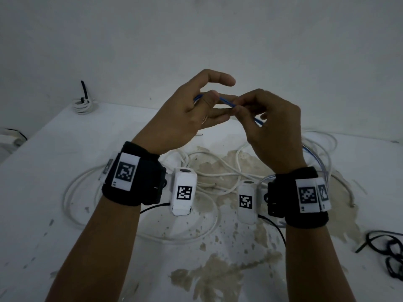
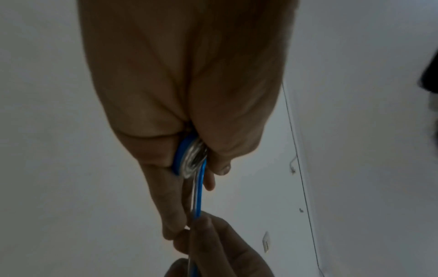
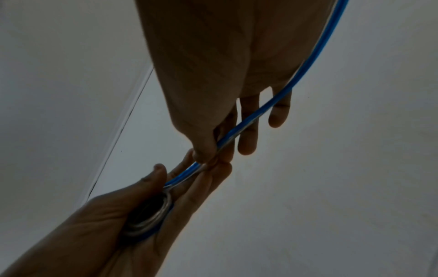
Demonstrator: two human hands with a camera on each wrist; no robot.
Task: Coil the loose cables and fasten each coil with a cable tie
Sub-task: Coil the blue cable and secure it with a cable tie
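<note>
Both hands are raised above the white table (image 1: 43, 171). My left hand (image 1: 196, 110) holds a small tight coil (image 2: 189, 161) of blue-and-clear flat cable, pinched between thumb and fingers; the coil (image 3: 151, 217) lies against its palm. From the coil a straight run of the blue cable (image 1: 226, 102) leads to my right hand (image 1: 257, 112), which pinches it between thumb and forefinger (image 3: 208, 151). Beyond that hand the cable (image 3: 308, 63) trails down past the right wrist. Loose white cables (image 1: 209, 175) lie tangled on the table below.
A tied white coil (image 1: 84, 104) with a black tail sits at the table's far left corner. A dark cable coil (image 1: 390, 253) lies at the right edge. The tabletop paint is chipped and stained brown (image 1: 218, 275). A white wall (image 1: 196, 40) stands behind.
</note>
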